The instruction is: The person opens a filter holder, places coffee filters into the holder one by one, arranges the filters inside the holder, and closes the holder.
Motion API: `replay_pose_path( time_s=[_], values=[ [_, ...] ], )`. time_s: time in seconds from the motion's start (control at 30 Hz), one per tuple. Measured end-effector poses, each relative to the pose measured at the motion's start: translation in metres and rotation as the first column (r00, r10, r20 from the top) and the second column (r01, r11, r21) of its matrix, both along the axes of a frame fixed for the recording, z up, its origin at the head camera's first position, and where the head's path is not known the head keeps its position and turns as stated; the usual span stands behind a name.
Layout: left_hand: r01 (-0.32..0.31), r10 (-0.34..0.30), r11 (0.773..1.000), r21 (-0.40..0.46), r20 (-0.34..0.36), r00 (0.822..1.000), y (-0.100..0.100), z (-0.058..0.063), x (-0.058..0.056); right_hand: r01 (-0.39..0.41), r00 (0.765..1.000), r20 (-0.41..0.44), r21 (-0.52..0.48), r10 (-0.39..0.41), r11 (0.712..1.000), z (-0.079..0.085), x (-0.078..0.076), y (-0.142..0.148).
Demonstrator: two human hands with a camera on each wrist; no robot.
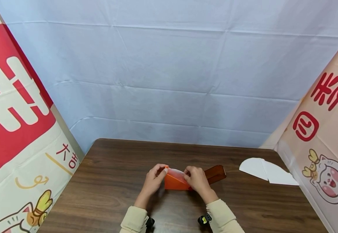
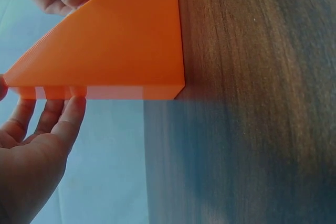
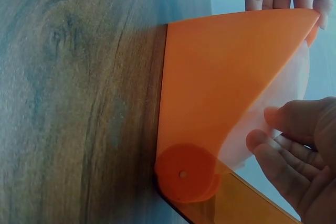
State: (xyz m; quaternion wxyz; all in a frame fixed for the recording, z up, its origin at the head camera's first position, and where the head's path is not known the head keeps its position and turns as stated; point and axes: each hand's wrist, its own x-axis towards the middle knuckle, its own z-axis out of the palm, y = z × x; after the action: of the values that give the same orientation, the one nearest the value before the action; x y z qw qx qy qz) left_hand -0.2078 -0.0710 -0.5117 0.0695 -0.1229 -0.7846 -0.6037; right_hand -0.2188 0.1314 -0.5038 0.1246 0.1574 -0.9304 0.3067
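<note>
Left hand point(image 1: 153, 178), lower centre of the head frame: grasps the case point(image 1: 175, 184) by its upper left corner, thumb at the tip, fingers against the end wall point(image 2: 115, 92). Right hand point(image 1: 198, 179), just right of it: seems to pinch the paper point(image 1: 175, 172), which rises above the case's slanted rim; exact contact partly hidden. Case rests on the table point(image 1: 110, 181), lower middle of the head frame. Lid point(image 1: 216, 174) juts out beyond the right hand. Well apart, at right of the frame: two white sheets point(image 1: 253, 165), touching.

Step in hand, as judged: seating the paper in the case. Next move probably calls for easing it below the rim, left hand steadying, then clearing fingers from the lid's path.

Views: right wrist gives the round hinge point(image 3: 186, 179), lower middle, mostly covered by the right hand in the head view. Left wrist gives the left fingertips on the end wall, but hardly any paper. Sheets appear in the head view only.
</note>
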Motion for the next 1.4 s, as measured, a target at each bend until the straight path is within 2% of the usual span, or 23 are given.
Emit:
replay_pose_path(
  time_s=[0.07, 0.17, 0.27, 0.3, 0.47, 0.57, 0.63, 0.73, 0.83, 0.9, 1.0, 1.23, 1.4],
  values=[
    [0.0, 0.0, 1.0, -0.005, -0.002, 1.0, 0.0, 0.004, 0.002, 0.0, 1.0, -0.002, -0.001, 0.0, 1.0, 0.0, 0.0, 0.0],
    [0.014, -0.014, 1.0, 0.003, -0.014, 1.0, 0.002, 0.018, 0.009, -0.014, 1.0, -0.004, 0.01, 0.014, 1.0, 0.002, 0.0, 0.001],
    [0.032, -0.032, 0.999, 0.016, -0.023, 0.999, 0.003, 0.03, 0.014, -0.04, 0.998, 0.039, 0.031, 0.039, 0.999, 0.009, 0.001, 0.005],
    [0.033, -0.032, 0.999, 0.018, -0.024, 0.999, 0.003, 0.03, 0.015, -0.054, 0.997, 0.061, 0.04, 0.052, 0.998, 0.013, 0.001, 0.007],
    [0.009, -0.009, 1.0, 0.009, -0.033, 0.999, 0.003, 0.007, 0.005, -0.146, 0.977, 0.17, 0.109, 0.126, 0.983, 0.036, 0.006, 0.016],
    [0.005, -0.004, 1.0, 0.01, -0.067, 0.998, 0.002, -0.004, 0.001, -0.187, 0.972, 0.181, 0.222, 0.148, 0.957, 0.047, 0.008, 0.019],
    [0.008, -0.006, 1.0, 0.017, -0.113, 0.994, 0.001, -0.008, -0.001, -0.187, 0.975, 0.172, 0.316, 0.137, 0.93, 0.053, 0.009, 0.02],
    [0.012, -0.009, 1.0, 0.021, -0.146, 0.989, 0.001, -0.009, -0.001, -0.167, 0.982, 0.158, 0.436, 0.107, 0.885, 0.06, 0.01, 0.021],
    [0.012, -0.009, 0.999, 0.03, -0.115, 0.993, 0.001, -0.007, -0.001, -0.156, 0.983, 0.161, 0.479, 0.088, 0.864, 0.063, 0.01, 0.022],
    [0.008, -0.006, 1.0, 0.029, -0.066, 0.998, 0.001, -0.005, -0.001, -0.154, 0.983, 0.16, 0.485, 0.086, 0.861, 0.064, 0.009, 0.022],
    [0.012, -0.011, 1.0, 0.025, -0.03, 0.999, 0.002, 0.0, 0.001, -0.153, 0.984, 0.157, 0.482, 0.087, 0.863, 0.065, 0.01, 0.023],
    [0.027, -0.027, 0.999, 0.026, -0.013, 1.0, 0.008, 0.032, 0.016, -0.152, 0.984, 0.154, 0.436, 0.093, 0.887, 0.069, 0.013, 0.033],
    [0.008, -0.008, 0.999, 0.043, 0.001, 1.0, 0.006, 0.032, 0.018, -0.133, 0.989, 0.118, 0.437, 0.09, 0.89, 0.077, 0.013, 0.044]
  ],
)
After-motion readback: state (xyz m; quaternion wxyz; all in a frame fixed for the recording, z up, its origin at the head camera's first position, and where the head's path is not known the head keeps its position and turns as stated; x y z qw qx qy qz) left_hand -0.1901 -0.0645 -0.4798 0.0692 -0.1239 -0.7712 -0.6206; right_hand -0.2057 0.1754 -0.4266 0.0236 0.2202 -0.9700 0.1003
